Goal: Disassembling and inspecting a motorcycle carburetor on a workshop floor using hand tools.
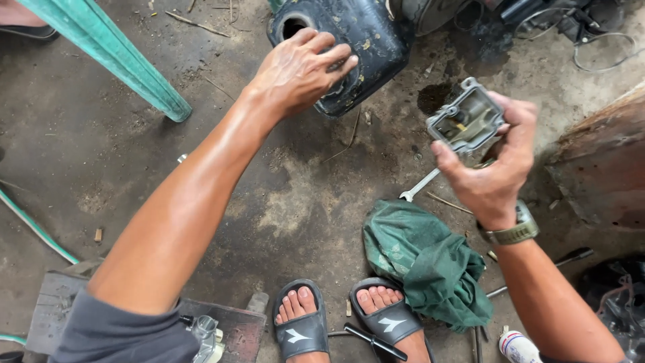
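**Inspector:** Under the head camera, on a stained concrete floor, one person squats in black sandals. Report the hands.

**Assistant:** Left hand lies flat on a black tank, fingers spread and relaxed, pressing on it rather than gripping. Right hand is clenched around a grey metal part, thumb on its near edge and fingers behind, open cavity facing the camera. A watch sits on that wrist.

**Inspector:** Where does the part sit?

**Assistant:** Held off the floor, just right of the tank, above a wrench.

**Inspector:** Handling advice?

**Assistant:** My judgement: keep the part level so nothing drops from the cavity, hold it by the edges and not the inner face, and keep the left palm steady on the tank (it looks free to roll).

**Inspector:** Surface and surroundings?

**Assistant:** Floor is gritty, oil-marked, with a dark wet patch by the tank. A green rag lies near the right foot. A teal post slants at upper left, a hose runs along the left edge, cables coil at upper right. A rusty panel stands at right, and a wooden block at lower left.
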